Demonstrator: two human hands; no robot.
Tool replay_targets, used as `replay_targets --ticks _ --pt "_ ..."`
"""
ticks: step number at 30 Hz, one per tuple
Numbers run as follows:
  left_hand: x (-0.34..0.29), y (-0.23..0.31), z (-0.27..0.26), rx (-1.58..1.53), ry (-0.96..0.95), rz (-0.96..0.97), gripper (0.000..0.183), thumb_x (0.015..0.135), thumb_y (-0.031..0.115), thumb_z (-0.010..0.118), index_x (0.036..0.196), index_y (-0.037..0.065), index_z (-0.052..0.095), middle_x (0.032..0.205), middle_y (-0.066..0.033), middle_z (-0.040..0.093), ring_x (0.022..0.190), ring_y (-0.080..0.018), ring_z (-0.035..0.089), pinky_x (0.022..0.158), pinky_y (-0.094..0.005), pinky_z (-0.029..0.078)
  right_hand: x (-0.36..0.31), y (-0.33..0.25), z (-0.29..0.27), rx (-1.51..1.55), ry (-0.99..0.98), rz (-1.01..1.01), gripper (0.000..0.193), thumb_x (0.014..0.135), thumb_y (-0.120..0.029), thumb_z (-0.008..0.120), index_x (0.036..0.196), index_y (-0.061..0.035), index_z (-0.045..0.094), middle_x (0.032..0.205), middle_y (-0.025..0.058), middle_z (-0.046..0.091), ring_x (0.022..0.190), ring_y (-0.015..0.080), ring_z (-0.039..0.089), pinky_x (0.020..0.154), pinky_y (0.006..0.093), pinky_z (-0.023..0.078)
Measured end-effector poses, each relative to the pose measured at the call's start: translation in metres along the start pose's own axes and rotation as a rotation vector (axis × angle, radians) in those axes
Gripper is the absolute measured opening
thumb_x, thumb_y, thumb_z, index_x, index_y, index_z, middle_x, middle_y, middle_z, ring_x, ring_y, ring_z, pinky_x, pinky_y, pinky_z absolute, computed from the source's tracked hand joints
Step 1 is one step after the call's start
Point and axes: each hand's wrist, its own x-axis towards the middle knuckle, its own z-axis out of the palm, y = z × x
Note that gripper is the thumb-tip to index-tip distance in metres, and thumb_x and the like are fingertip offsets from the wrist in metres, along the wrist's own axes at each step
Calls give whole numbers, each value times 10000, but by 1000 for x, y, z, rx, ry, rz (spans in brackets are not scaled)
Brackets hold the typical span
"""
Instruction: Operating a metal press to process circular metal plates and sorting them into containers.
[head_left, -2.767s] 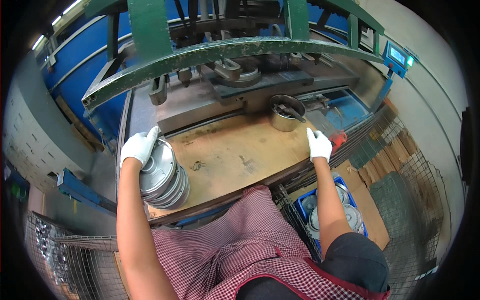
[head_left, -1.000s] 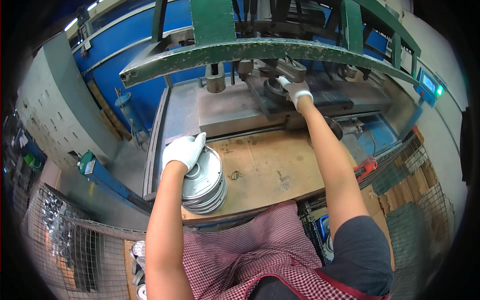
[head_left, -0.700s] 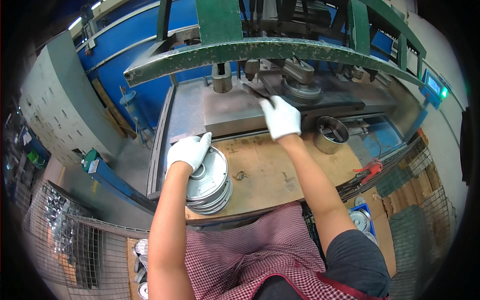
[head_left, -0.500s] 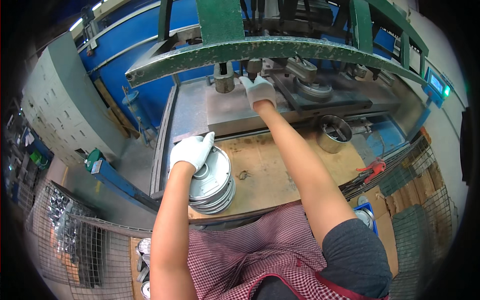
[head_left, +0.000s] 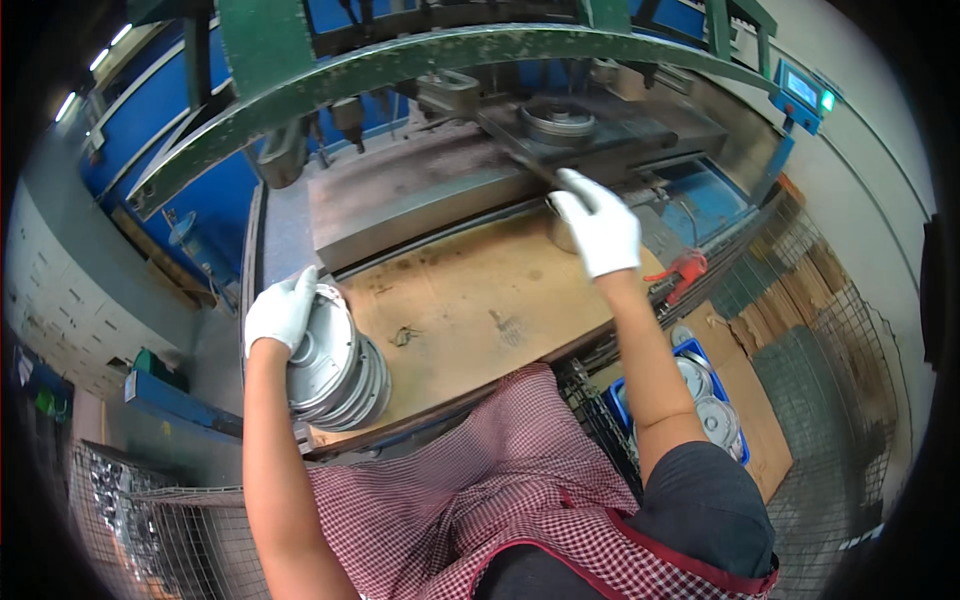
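Note:
My left hand [head_left: 282,314], in a white glove, grips the left edge of the top round metal disc [head_left: 328,350]. Its fingertips are partly hidden around the rim. Under that disc stands a stack of similar silvery discs [head_left: 372,392], at the left end of the work board. My right hand [head_left: 602,228], gloved too, is over a metal pot [head_left: 562,236] at the board's right, with thumb and forefinger apart. The glove covers most of the pot. Beyond it, another round metal part [head_left: 558,122] sits on the machine's dark plate.
A green machine beam [head_left: 450,62] spans overhead. The steel bed [head_left: 400,205] borders the wooden board [head_left: 470,310]. A red-handled tool [head_left: 684,272] lies on the right edge. Below right, a blue crate [head_left: 618,402] holds several discs. A lit control panel [head_left: 800,88] stands far right.
My right hand has drawn back from the machine bed to the pot on the right. My left hand stays on the stack. The view has swung to the right.

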Motion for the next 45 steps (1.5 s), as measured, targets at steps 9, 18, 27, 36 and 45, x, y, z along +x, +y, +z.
replay_targets --ticks 9,18,27,36,45 --pt "4 -1 3 3 26 -3 629 946 553 341 1081 42 681 1050 -242 645 1028 -397 598 908 -428 446 39 115 -32 -448 -518 316 373 783 -304 628 1095 -108 687 1107 137 668 1050 303 614 922 357 465" --pt "28 -28 17 -234 6 -69 641 906 553 506 1067 -49 653 869 -155 669 795 -190 577 793 -353 461 -6 93 -50 -670 -387 143 515 823 -347 607 1264 -87 551 1043 171 665 960 324 642 832 427 497" --pt "69 -75 22 -334 -91 15 614 944 553 475 819 -33 609 735 -19 507 707 -129 424 738 -292 419 -327 134 -128 233 -416 1320 679 887 -527 557 1311 1 512 1110 209 639 955 290 644 840 415 485" --pt "56 -58 26 -314 97 74 639 934 585 470 805 -27 600 737 -16 492 713 -131 410 746 -298 420 -426 265 -210 1118 1034 1607 680 871 -584 516 1371 -130 445 1443 73 420 1306 275 395 1055 522 305" --pt "54 -58 25 -333 79 22 645 924 595 477 800 -30 579 740 -29 483 708 -143 404 738 -304 417 -425 346 -224 1045 1713 1053 515 841 -446 587 1229 -106 585 1262 73 588 1113 318 562 972 504 419"
